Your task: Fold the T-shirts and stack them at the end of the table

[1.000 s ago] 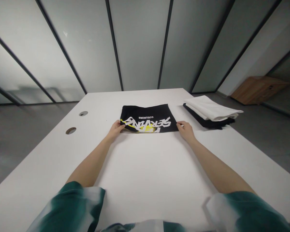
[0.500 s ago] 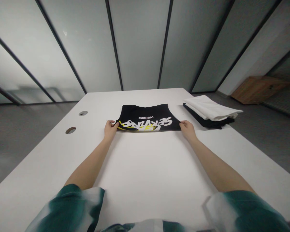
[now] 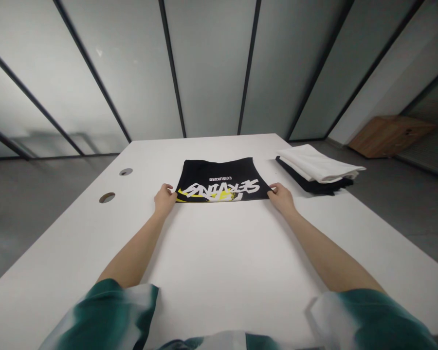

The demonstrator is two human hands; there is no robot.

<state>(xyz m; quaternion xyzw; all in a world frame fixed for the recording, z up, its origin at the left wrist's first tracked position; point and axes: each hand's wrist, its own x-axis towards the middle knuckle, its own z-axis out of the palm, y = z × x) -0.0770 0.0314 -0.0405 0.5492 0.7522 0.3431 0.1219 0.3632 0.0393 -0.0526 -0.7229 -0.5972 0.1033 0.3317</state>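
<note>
Head view: left hand (image 3: 165,200) and right hand (image 3: 282,198) pinch the near corners of a black printed T-shirt (image 3: 219,175) on a white table (image 3: 219,253) — folded white and black clothes (image 3: 316,167) lie to the right.

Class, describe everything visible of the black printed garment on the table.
The black garment looks like folded cotton, lying flat on the white table. Large white graffiti lettering with yellow splashes runs upside down along its near edge, below small white text. The left hand and right hand touch its near corners.
</note>
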